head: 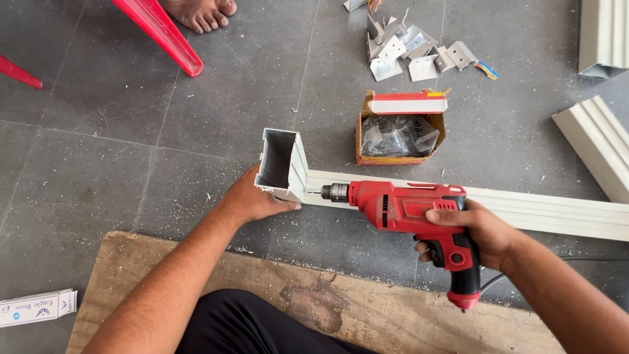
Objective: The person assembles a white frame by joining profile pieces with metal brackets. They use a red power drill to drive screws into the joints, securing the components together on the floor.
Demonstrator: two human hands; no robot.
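My left hand (252, 200) grips the lower end of a short upright white aluminium hollow section (283, 164), which stands at the left end of a long white profile (544, 213) lying on the grey floor. My right hand (481, 233) is closed around the handle of a red electric drill (413, 210). The drill points left, and its bit tip touches the side of the upright section.
An open cardboard box (400, 134) with plastic bags of small hardware lies just behind the profile. Several metal corner brackets (409, 52) are scattered farther back. More white profiles (599, 147) lie at right. A wooden board (341, 308), red chair legs (164, 36) and another person's bare foot (200, 12) are nearby.
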